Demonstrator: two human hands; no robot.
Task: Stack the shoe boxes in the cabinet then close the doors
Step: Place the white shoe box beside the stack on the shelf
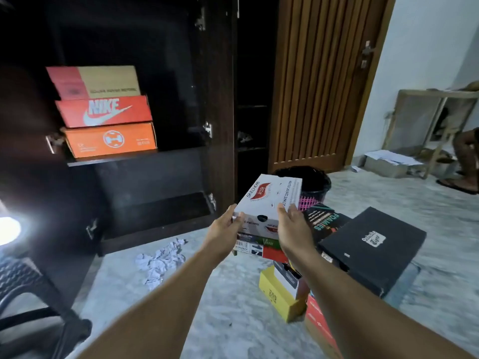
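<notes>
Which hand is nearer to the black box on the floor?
Right. The right hand grips the white box just left of the black box; the left hand is farther left.

White Skechers box (pixel 269 196) with a red logo patch at centre frame; 3 boxes upper left: tan-and-red (pixel 94 81), red Nike box (pixel 105 111), orange (pixel 111 139). Black box (pixel 373 248) right, yellow box (pixel 280 297) below, pink basket (pixel 312 200).

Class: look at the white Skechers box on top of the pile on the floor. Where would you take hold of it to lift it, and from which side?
Grip the white Skechers box by its two long sides near the end facing the person, one hand per side, as the left hand and right hand do here. It is wide, flat and tilted, so a two-sided hold from the near end probably keeps it steady.
</notes>
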